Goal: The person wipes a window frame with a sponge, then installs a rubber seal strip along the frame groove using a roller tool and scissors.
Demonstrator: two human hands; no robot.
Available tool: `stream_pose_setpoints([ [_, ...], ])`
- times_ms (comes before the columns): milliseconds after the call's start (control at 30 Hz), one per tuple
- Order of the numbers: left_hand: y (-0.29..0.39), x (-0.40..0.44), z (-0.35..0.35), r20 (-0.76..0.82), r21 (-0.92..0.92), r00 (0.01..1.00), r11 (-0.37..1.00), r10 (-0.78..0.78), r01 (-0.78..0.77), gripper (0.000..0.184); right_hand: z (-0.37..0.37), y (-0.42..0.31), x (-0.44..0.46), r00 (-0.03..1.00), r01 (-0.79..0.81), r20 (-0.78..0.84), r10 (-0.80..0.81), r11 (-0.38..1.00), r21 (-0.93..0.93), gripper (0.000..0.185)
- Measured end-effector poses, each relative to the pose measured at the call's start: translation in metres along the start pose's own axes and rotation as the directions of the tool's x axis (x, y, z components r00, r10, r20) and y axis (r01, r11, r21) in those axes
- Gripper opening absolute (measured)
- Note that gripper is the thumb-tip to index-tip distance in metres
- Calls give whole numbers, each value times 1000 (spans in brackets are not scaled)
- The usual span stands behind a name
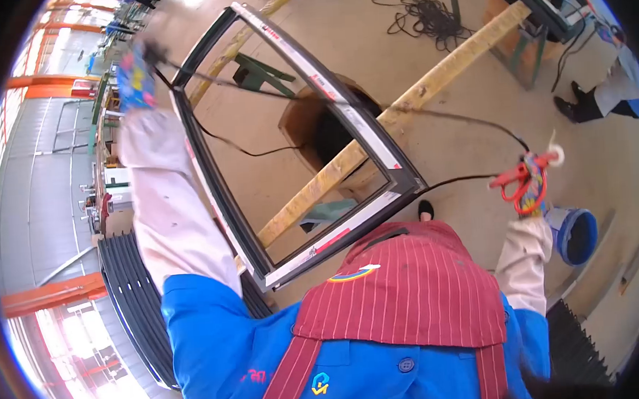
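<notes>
A black-edged frame (221,183) with white and red tape on its faces lies tilted across yellow wrapped bars. My left hand (136,79), in a colourful patterned sleeve or glove, is beside its upper left corner, smeared by motion; a dark strip (238,87) runs from near it across the opening. Off to the frame's right, my right hand (532,185) is closed around a red-handled tool (515,189) with loop handles. Black cord (467,119) reaches that hand from the frame side. A small white round part shows at the tool's upper end.
Beneath the frame is a cardboard box (297,125) with dark contents. A blue bucket (576,236) stands right of my forearm. Tangled black cord (429,20) lies on the floor ahead. At the right, another person's legs (610,94) show. Stacked black frames (133,296) stand at left.
</notes>
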State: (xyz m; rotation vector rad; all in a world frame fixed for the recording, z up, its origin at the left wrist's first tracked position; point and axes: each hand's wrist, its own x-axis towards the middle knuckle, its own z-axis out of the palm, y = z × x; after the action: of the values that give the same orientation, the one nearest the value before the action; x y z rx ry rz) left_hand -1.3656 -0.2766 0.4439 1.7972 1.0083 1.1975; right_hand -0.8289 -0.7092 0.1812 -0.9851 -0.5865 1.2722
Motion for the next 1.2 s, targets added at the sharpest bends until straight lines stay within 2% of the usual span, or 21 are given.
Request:
stream_pose_setpoints([
  [33,27,56,11,85,360,995,929,52,-79,30,-10,2,25,1000,-6,-23,6,1000,3,30],
  [133,63,85,110,299,158,915,960,-269,231,37,-52,22,81,971,-136,170,165,976,-169,75],
  [200,67,82,174,508,42,711,838,-487,544,50,-46,24,93,987,-122,91,132,986,-112,66],
  [267,-37,72,225,918,82,395,994,-47,-73,61,-10,29,105,998,-54,-35,54,999,-5,48],
  [300,0,-20,289,702,28,690,974,-178,223,36,9,31,109,994,-9,-104,13,999,47,40],
  [333,-31,-57,328,791,-57,607,981,-68,184,43,30,32,106,993,-7,-121,14,998,56,40],
  [367,-22,-109,358,829,-266,553,811,-83,522,39,54,31,101,983,73,-179,-51,990,118,36],
  [400,-37,-136,384,897,-126,337,566,-286,815,56,67,31,98,965,156,-238,-113,973,172,33],
  [433,-36,-174,402,878,-15,418,859,-234,512,81,71,42,98,962,157,-250,-111,972,174,33],
  [500,-45,-241,436,784,-33,581,919,-219,392,95,72,78,96,915,95,-394,-88,995,-2,25],
  [533,-43,-252,440,787,-30,577,920,-219,391,95,74,79,96,931,38,-359,65,961,273,25],
  [600,-41,-266,442,736,-348,613,616,-288,707,98,73,75,87,961,-3,-268,70,970,242,28],
  [700,-5,-254,413,844,-326,464,430,-268,842,99,51,99,79,996,6,-86,28,928,371,37],
  [767,4,-259,396,878,-299,436,481,-200,824,97,45,71,50,915,-270,377,144,914,304,45],
  [833,14,-265,372,874,-312,451,506,-179,804,95,20,112,44,959,-106,283,25,956,274,38],
  [900,4,-270,349,868,-265,457,598,-194,757,76,-10,141,27,932,-360,-64,357,933,-33,26],
  [967,-1,-279,334,764,186,291,629,-575,755,46,-18,187,18,896,-437,-95,433,899,-22,21],
  [1000,-10,-291,331,764,187,294,632,-575,752,46,-20,198,16,853,-512,-126,507,859,-9,17],
  [1067,-25,-314,327,806,295,539,955,-245,-7,23,10,192,23,850,-522,-160,501,841,-143,17],
  [1167,-19,-327,314,852,346,351,921,-388,178,25,21,198,33,872,-488,-138,469,825,-285,20],
  [1200,-13,-333,315,852,316,405,943,-332,109,27,24,196,36,878,-479,-137,459,827,-294,21],
])
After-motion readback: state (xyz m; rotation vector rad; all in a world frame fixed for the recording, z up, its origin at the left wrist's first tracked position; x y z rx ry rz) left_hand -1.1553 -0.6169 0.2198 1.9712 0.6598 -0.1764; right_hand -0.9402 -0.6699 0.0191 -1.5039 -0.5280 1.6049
